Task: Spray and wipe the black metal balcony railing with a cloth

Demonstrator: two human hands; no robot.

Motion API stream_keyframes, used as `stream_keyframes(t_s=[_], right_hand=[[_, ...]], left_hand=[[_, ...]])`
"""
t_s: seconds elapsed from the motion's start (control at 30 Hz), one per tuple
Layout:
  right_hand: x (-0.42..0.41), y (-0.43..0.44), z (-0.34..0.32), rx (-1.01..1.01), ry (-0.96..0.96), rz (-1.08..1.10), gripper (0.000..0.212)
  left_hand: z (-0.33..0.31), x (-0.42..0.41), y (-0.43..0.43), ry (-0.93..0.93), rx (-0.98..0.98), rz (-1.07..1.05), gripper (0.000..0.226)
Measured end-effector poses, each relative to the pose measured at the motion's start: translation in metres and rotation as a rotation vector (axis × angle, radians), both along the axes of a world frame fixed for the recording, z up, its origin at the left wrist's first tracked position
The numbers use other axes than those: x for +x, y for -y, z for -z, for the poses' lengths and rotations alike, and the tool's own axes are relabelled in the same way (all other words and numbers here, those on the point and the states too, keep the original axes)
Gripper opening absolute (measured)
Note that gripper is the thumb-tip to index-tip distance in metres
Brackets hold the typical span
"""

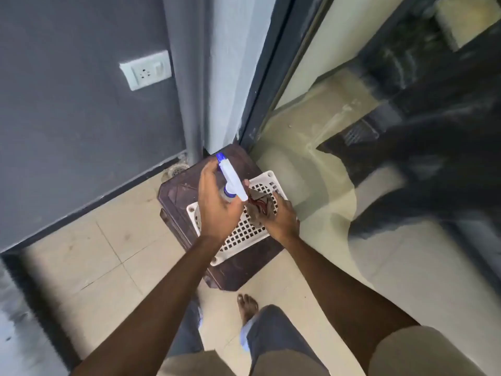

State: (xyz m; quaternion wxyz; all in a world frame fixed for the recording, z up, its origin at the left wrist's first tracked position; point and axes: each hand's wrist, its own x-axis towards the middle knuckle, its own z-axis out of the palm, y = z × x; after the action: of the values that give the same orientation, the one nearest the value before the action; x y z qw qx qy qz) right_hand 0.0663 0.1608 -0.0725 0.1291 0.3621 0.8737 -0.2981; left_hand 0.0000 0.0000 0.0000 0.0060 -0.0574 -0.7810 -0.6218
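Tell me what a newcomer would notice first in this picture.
The two hands at the centre: the left hand grips a white spray bottle with a blue nozzle, the right hand holds a dark cloth beside it. Under them, a white perforated panel lies on a brown stool; a white wall socket sits upper left.

A home balcony: beige floor tiles (pixel 103 253) around a brown plastic stool (pixel 184 191), a wall socket (pixel 146 70) above-left of it, a downpipe (pixel 187 77) and floor drain (pixel 176 170) just behind it, and blurred glass (pixel 352 77), perhaps a door, to its right.
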Motion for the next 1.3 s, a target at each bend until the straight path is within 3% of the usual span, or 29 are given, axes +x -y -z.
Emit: stream_keyframes(t_s=[0.1, 0.23, 0.43, 0.6, 0.77, 0.93, 1.07, 1.2, 1.3], right_hand=[[-0.015, 0.003, 0.014, 0.011, 0.038, 0.017, 0.107], [-0.03, 0.007, 0.031, 0.033, 0.108, 0.09, 0.108], [-0.045, 0.017, 0.038, 0.036, 0.094, 0.2, 0.08], [-0.04, 0.021, 0.031, 0.111, -0.014, 0.147, 0.052], [-0.042, 0.017, 0.016, 0.063, 0.012, 0.12, 0.051], [-0.038, 0.012, -0.002, -0.109, -0.067, 0.202, 0.065], [-0.029, 0.012, -0.037, -0.206, -0.119, 0.199, 0.046], [-0.021, 0.026, -0.076, -0.645, -0.127, 0.305, 0.033], [-0.015, 0.044, -0.086, -0.924, -0.069, 0.32, 0.024]], left_hand=[[0.013, -0.016, -0.012, -0.081, -0.001, -0.036, 0.045], [0.017, -0.031, -0.023, -0.135, -0.019, -0.032, 0.035], [0.011, -0.051, -0.035, -0.103, -0.133, 0.012, 0.049], [0.009, -0.05, -0.044, -0.113, -0.149, 0.065, 0.035], [0.007, -0.052, -0.041, -0.134, -0.121, 0.076, 0.035], [-0.007, -0.052, -0.005, -0.094, 0.103, -0.004, 0.022], [-0.05, -0.039, 0.032, -0.002, 0.182, -0.115, 0.027], [-0.098, -0.006, 0.082, 0.081, 0.113, -0.301, 0.056], [-0.126, 0.033, 0.117, 0.06, 0.035, -0.44, 0.048]])
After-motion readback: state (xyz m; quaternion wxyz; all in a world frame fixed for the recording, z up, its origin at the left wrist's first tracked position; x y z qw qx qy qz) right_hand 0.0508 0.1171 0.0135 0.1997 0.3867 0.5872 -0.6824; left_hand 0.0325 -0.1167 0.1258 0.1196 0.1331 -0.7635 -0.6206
